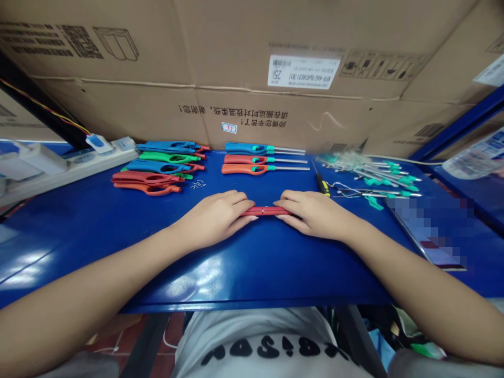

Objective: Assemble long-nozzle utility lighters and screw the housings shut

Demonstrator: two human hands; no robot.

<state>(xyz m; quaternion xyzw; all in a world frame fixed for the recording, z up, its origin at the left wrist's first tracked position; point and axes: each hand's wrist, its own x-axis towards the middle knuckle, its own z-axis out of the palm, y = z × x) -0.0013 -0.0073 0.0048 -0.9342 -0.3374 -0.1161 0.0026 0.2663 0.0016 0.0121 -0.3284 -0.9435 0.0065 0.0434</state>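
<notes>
My left hand (222, 215) and my right hand (311, 212) pinch the two ends of a red lighter handle (263, 211), held edge-up and level over the blue table. A thin seam runs along it, with a small light spot near its middle. Its ends are hidden under my fingers. Beyond my hands lie three lighters with metal tubes: a blue one (246, 147), a red one (246, 159) and an orange one (244, 169). Small screws (198, 184) lie in a loose pile beyond my left hand. A black and yellow screwdriver (323, 185) rests beyond my right hand.
Several lighter handles (149, 178) in blue, green, red and orange are stacked at the left. Metal tubes with teal parts (378, 170) are heaped at the right, near a partly blurred flat device (429, 236). A power strip (71, 173) and a cardboard box (236, 79) border the table.
</notes>
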